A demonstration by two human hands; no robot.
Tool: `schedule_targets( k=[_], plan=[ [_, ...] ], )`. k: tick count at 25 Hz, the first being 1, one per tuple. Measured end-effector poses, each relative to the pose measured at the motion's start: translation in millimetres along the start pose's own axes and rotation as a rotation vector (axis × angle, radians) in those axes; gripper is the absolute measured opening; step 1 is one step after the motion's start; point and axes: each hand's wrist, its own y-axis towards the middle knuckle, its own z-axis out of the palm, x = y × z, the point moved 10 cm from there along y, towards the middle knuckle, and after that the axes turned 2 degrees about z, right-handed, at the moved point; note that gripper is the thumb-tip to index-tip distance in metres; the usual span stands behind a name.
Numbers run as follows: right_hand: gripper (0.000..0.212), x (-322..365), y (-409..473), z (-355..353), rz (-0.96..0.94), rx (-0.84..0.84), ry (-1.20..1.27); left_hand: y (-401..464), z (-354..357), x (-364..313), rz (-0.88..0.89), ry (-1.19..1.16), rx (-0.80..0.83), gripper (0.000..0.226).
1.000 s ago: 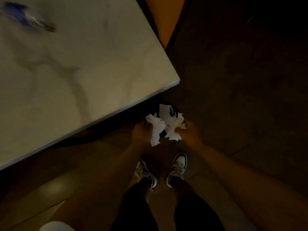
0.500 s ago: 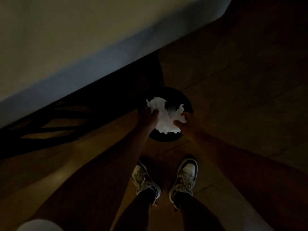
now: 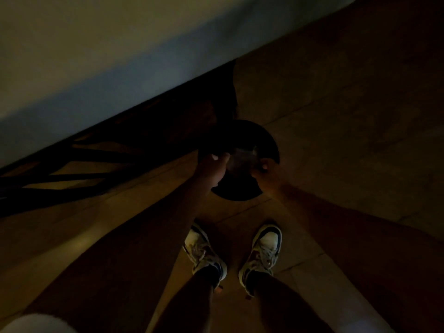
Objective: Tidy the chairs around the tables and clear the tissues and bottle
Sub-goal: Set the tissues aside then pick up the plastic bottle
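The frame is very dark. A round black bin (image 3: 266, 140) stands on the floor just beyond my feet. Inside it, a dim grey crumpled tissue (image 3: 242, 157) shows faintly between my hands, lower than my fingers. My left hand (image 3: 212, 168) hovers over the bin's left rim and my right hand (image 3: 268, 173) over its right rim. Both have their fingertips pointing inward and nothing visible in them. No bottle is in view.
A pale table top (image 3: 96, 56) fills the upper left, its edge running diagonally above the bin. Dark table-base bars (image 3: 72, 164) cross the floor at the left. My two white sneakers (image 3: 262, 253) stand on the brown tiled floor behind the bin.
The bright white tissues held between both hands above the bin have left my fingers and now lie dim inside it. My hands have stayed over the rim.
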Motion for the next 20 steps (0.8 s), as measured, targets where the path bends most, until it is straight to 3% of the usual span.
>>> schedule_targets(
  k=[3,8,15,20],
  plan=[
    [0.047,6,-19,-8,0.025,0.008,-0.027,-28,-17,-2,0.01,0.031,-0.023,0.053],
    [0.055,57,-90,-16,-0.108,0.093,-0.15,-102,-55,-25,0.116,0.241,-0.015,0.051],
    [0.054,166,-230,-33,-0.276,0.186,-0.342,-270,-132,-74,0.256,0.225,0.022,0.04],
    [0.039,267,-332,-31,-0.475,0.342,-0.534,-361,-204,-69,0.245,0.352,-0.093,0.037]
  ],
)
